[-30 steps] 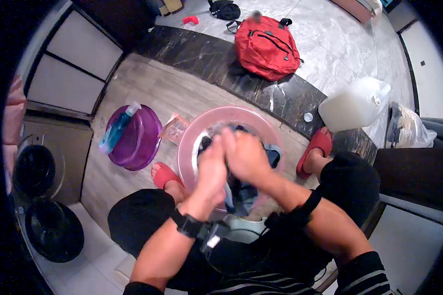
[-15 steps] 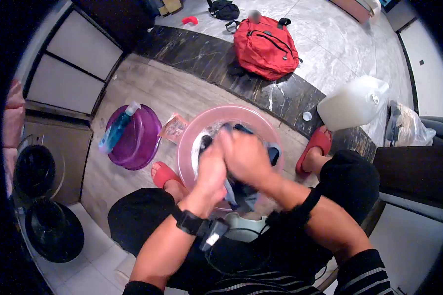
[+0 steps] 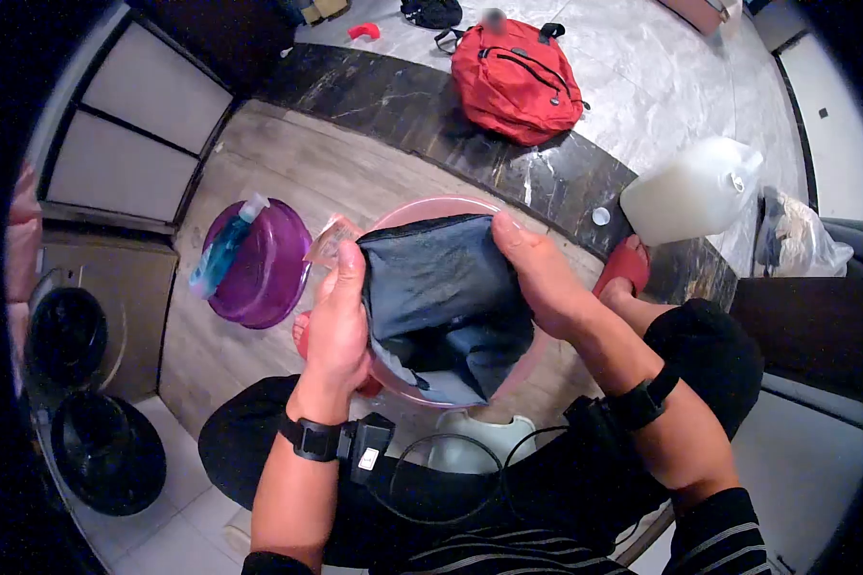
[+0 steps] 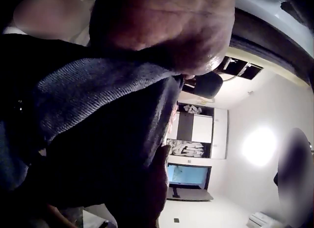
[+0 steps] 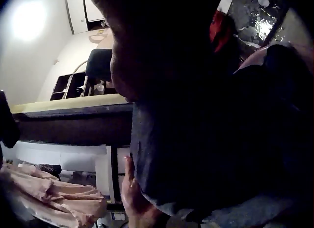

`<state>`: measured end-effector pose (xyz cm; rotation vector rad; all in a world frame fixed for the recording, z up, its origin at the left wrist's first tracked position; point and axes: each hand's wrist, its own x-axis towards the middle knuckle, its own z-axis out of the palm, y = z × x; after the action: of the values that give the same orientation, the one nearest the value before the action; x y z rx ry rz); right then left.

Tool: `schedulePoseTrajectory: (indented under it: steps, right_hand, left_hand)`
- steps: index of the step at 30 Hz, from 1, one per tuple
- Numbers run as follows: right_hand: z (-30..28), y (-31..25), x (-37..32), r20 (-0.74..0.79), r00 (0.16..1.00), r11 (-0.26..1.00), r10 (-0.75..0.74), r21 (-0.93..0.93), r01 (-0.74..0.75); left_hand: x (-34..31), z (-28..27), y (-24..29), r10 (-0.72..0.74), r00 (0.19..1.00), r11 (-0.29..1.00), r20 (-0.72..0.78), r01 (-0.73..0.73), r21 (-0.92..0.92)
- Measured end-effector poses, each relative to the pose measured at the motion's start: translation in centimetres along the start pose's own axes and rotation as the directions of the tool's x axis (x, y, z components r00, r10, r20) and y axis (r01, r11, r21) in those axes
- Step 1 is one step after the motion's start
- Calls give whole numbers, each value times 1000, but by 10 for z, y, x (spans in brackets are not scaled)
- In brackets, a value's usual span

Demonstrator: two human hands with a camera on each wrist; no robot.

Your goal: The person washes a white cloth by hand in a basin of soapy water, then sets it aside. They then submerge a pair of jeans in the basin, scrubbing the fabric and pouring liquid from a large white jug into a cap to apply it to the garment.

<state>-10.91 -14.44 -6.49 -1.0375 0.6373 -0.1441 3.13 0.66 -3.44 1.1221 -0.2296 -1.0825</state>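
A blue-grey cloth item with a dark edge along its top is stretched between both hands, over the pink basin. The left hand grips its left top corner, thumb uppermost; the right hand grips the right top corner the same way. The fingers behind the cloth are hidden in the head view. In the left wrist view the ribbed cloth hangs from the left hand. In the right wrist view the cloth is mostly dark, below the shadowed right hand.
Left of the pink basin stands a purple basin with a blue bottle on it. A packet lies between the basins. Beyond are a red backpack, a translucent jug and a small white cap. Cables hang between the wrists.
The hands, earlier close together over the pink basin, have moved apart. The cloth is now lifted and spread between them, covering much of the basin.
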Motion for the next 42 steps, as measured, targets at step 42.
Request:
schedulePoseTrajectory:
  steps: [42]
  right_hand:
    - [-10,1,5,95,968,955,232,169,-245]
  left_hand:
    - [-1,-15,-34,-438,884,895,161,447,-18]
